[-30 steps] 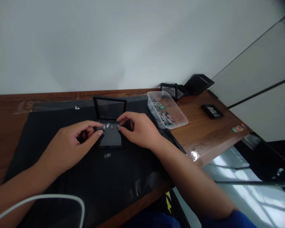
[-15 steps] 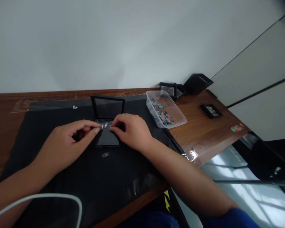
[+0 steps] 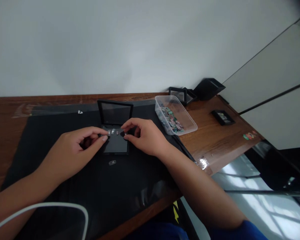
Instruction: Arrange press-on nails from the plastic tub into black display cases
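An open black hinged case lies on the black mat, its frame-like lid raised at the back. Small clear pieces sit in a row along the upper part of its grey panel. My left hand has thumb and index finger closed together at the row's left end; whether a piece is between them is hidden. At the panel's right side, my right hand pinches a small shiny piece. One clear rounded piece rests on the mat in front of the case.
Right of the case stands a clear plastic tub of small coloured pieces. Black frames and a black box are against the wall. Farther right lie a small black case and colourful bits. A white cable crosses the lower left.
My right hand has moved slightly right, away from the row, uncovering a small piece on the panel. My left hand stays at the row's left end.
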`<state>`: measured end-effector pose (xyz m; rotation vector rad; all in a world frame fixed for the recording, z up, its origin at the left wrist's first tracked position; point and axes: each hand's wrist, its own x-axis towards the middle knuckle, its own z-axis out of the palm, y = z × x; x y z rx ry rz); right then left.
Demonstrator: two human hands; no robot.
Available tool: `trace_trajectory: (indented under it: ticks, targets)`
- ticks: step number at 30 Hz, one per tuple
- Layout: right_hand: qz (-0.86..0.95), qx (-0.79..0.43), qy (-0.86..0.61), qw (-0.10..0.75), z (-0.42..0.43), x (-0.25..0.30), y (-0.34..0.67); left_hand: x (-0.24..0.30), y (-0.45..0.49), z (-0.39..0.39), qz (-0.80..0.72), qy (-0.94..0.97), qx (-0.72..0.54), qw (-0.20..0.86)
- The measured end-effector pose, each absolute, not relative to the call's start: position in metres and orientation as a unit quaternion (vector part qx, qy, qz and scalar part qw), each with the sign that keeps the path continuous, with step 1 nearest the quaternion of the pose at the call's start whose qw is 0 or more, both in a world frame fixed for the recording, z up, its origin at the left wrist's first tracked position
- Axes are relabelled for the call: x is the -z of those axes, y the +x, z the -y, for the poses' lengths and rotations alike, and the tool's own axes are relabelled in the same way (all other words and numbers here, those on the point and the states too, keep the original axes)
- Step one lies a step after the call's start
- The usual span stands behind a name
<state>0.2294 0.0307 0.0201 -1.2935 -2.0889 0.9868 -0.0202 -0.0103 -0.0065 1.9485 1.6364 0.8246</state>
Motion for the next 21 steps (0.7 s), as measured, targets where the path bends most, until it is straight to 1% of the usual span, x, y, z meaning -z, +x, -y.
trace_trajectory:
  ticks: [8, 12, 14, 16, 18, 20, 21]
  targets:
    - [0.749, -0.406, -0.448, 0.272, -0.034, -0.012, 0.226, 0.006, -0.021, 0.01, -0.591, 0.715, -0.29, 0.236]
    - [0.745, -0.414, -0.438, 0.285, -0.037, -0.008, 0.223, 0.005, -0.019, 0.011, -0.59, 0.712, -0.298, 0.236]
    - [0.734, -0.432, -0.425, 0.305, -0.037, -0.014, 0.224, 0.003, -0.018, 0.012, -0.588, 0.709, -0.313, 0.231]
    - [0.709, -0.488, -0.386, 0.331, -0.034, -0.027, 0.229, 0.001, -0.016, 0.015, -0.575, 0.713, -0.329, 0.23]
    - [0.687, -0.566, -0.306, 0.338, -0.024, -0.047, 0.239, 0.0, -0.015, 0.018, -0.545, 0.731, -0.335, 0.239]
    - [0.706, -0.604, -0.205, 0.306, -0.009, -0.067, 0.251, -0.001, -0.014, 0.02, -0.494, 0.764, -0.324, 0.26]
    - [0.726, -0.602, -0.165, 0.288, 0.0, -0.074, 0.257, 0.0, -0.014, 0.021, -0.468, 0.781, -0.314, 0.268]
